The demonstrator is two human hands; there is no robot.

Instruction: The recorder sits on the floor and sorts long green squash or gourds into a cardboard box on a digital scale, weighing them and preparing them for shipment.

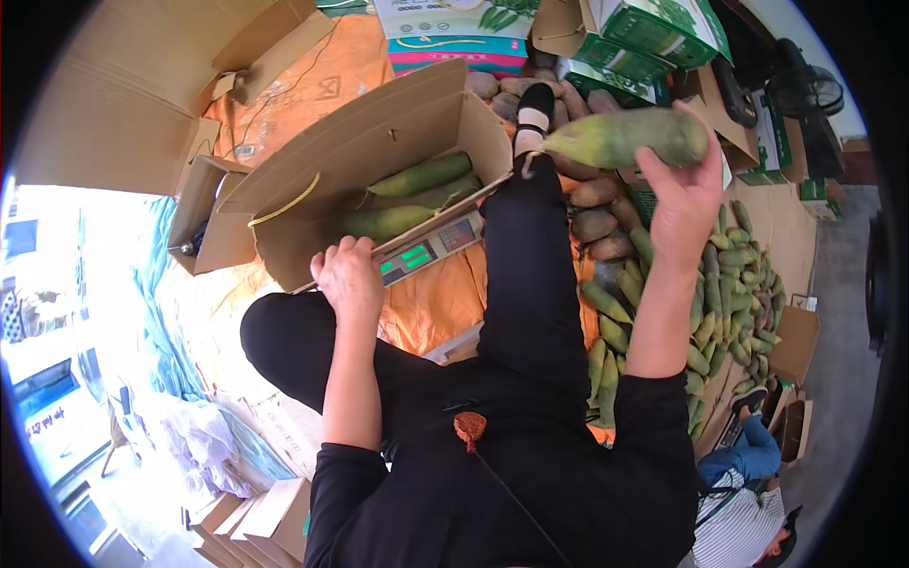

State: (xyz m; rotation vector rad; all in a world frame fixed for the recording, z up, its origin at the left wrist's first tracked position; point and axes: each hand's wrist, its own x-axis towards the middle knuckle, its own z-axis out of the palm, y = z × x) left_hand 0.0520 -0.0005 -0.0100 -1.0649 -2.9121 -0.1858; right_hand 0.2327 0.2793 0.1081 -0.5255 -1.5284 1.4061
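My right hand [684,194] is raised at the right, wrapped round the thick end of a large green radish [620,139]. The radish's paler, rooted tip points left, above my outstretched leg. My left hand [348,276] has its fingers curled over the near edge of an open cardboard box [374,123]. Inside that box lie green radishes, one [421,176] toward the back and another [386,224] nearer my left hand. The box rests on or against a digital scale [409,259] with a lit green display, just right of my left hand.
A heap of green radishes [734,284] spreads at the right. Brownish-red radishes [595,225] lie beyond my leg. Printed cartons [653,33] stand at the back, on an orange sheet [365,57]. Another person [743,502] is at lower right; flattened cardboard [265,521] leans at lower left.
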